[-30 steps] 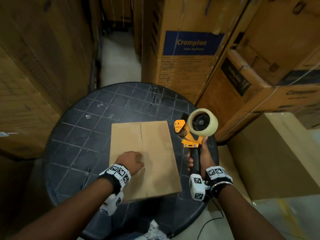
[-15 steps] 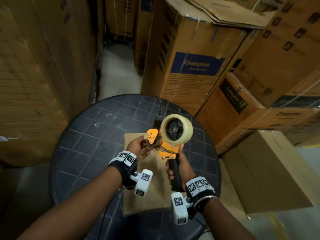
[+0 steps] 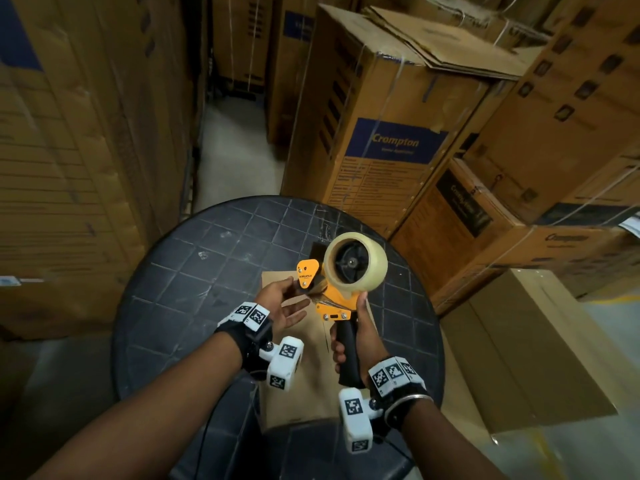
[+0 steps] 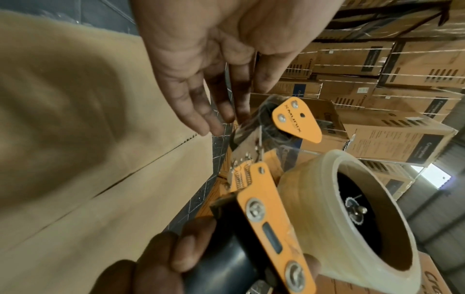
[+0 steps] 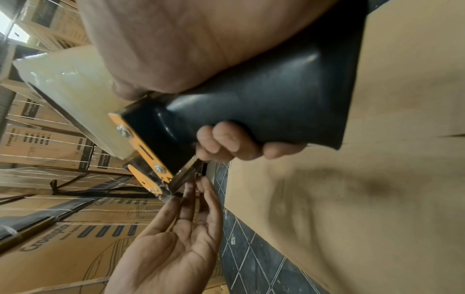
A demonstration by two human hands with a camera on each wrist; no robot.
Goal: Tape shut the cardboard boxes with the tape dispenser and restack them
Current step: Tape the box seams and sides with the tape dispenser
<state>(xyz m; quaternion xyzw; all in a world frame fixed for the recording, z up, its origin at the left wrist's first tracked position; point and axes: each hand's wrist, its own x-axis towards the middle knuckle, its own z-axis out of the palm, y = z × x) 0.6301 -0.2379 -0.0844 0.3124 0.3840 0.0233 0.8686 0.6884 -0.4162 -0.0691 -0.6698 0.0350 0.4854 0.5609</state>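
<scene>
One round dark surface with a tile pattern, seen from the head view, with tall stacks of printed boxes around it. One flat cardboard box lying on it, flaps closed, seam not taped as far as visible. Two hands above the box.

On the left, the left hand, palm turned up, fingers straight and loose, tips touching the front end of the tape dispenser near the roller. On the right, the right hand with fingers curled tight around the black handle, holding the one dispenser upright above the box. One roll of clear tape mounted on it.

Only in the left wrist view: the small spring and the orange side plate with its brand print. Only in the right wrist view: the underside of the handle and the left palm open below the blade end.
</scene>
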